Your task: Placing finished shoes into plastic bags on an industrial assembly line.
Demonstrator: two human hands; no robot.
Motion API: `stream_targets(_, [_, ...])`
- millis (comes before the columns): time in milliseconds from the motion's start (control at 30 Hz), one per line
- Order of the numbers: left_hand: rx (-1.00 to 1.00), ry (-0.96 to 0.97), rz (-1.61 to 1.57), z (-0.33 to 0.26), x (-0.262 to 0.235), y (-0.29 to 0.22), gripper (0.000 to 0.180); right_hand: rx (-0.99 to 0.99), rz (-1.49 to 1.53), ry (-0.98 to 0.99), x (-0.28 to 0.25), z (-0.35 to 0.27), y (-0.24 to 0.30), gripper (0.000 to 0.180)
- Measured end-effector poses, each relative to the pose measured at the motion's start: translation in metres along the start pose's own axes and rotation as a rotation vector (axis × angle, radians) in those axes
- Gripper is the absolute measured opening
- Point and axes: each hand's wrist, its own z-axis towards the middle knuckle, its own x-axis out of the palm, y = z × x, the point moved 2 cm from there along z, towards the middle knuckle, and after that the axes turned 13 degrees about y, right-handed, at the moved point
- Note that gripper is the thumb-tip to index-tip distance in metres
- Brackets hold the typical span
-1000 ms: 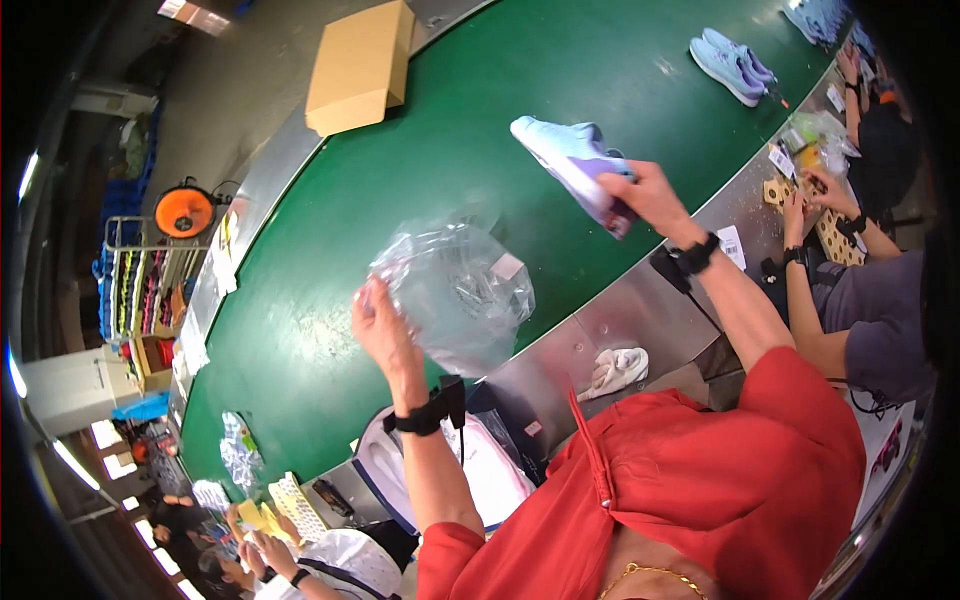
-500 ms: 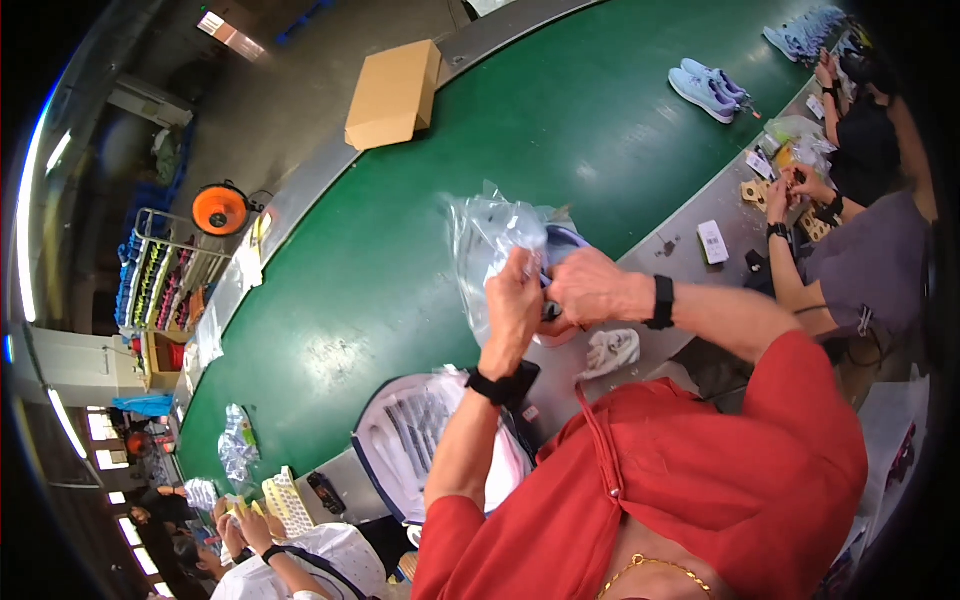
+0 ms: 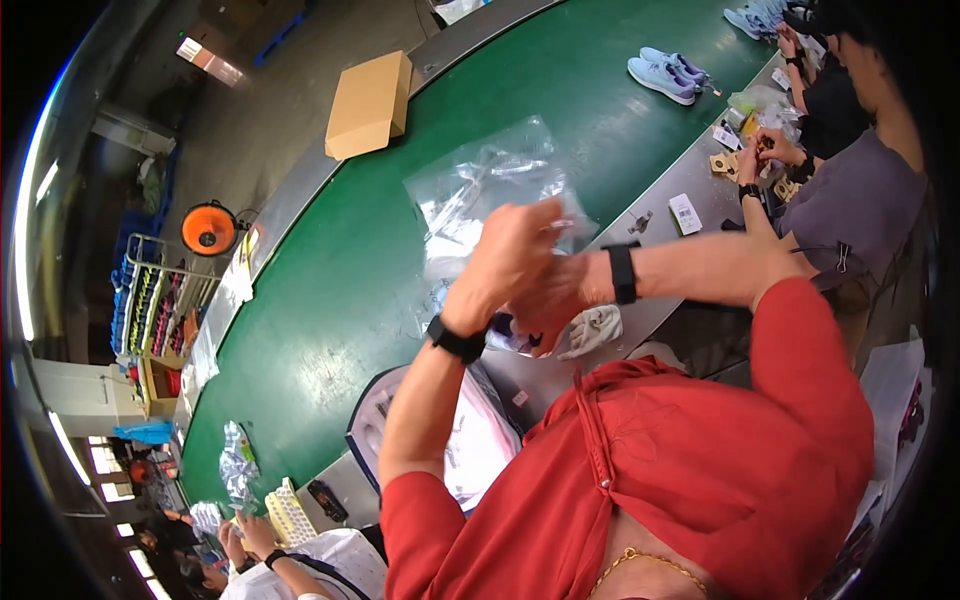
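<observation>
My left hand [image 3: 508, 252] hovers over the near edge of a flattened clear plastic bag [image 3: 485, 185], fingers curled; what they hold, if anything, is hidden. Just below and to its right is my right hand [image 3: 557, 298], smeared by motion, so its fingers cannot be read. Under the hands, a pale purple and white thing [image 3: 510, 337] shows in part, mostly covered. Beside it on the metal edge lies a crumpled white cloth glove [image 3: 594, 330]. Left of my left forearm stands an open dark-rimmed bag [image 3: 480, 440] with pink and white contents.
A green conveyor belt [image 3: 330, 290] runs across, with a cardboard box [image 3: 368, 105] on its far edge and a pair of light-blue sneakers [image 3: 668, 75] at upper right. A small white box [image 3: 685, 213] rests on the metal edge. Co-workers sit at right and lower left.
The clear bag, bunched in my hands before, now lies spread on the belt. My left hand has risen above the right; the right has shifted slightly down and left.
</observation>
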Motion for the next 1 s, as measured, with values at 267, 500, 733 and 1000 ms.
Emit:
stream_targets(267, [-0.406, -0.406, -0.094, -0.073, 0.090, 0.039, 0.015, 0.573, -0.213, -0.203, 0.067, 0.012, -0.025, 0.022])
stream_targets(500, [-0.345, -0.228, -0.336, -0.069, 0.037, 0.029, 0.013, 0.555, 0.006, 0.014, 0.065, 0.009, -0.014, 0.025])
stream_targets(733, [-0.066, -0.175, -0.203, -0.035, 0.078, -0.009, 0.009, 0.273, 0.078, -0.562, 0.079, 0.045, -0.036, 0.026])
stream_targets(1000, [-0.250, -0.459, -0.255, -0.065, 0.045, 0.041, 0.004, 0.300, 0.089, -0.455, 0.042, 0.006, -0.054, 0.035])
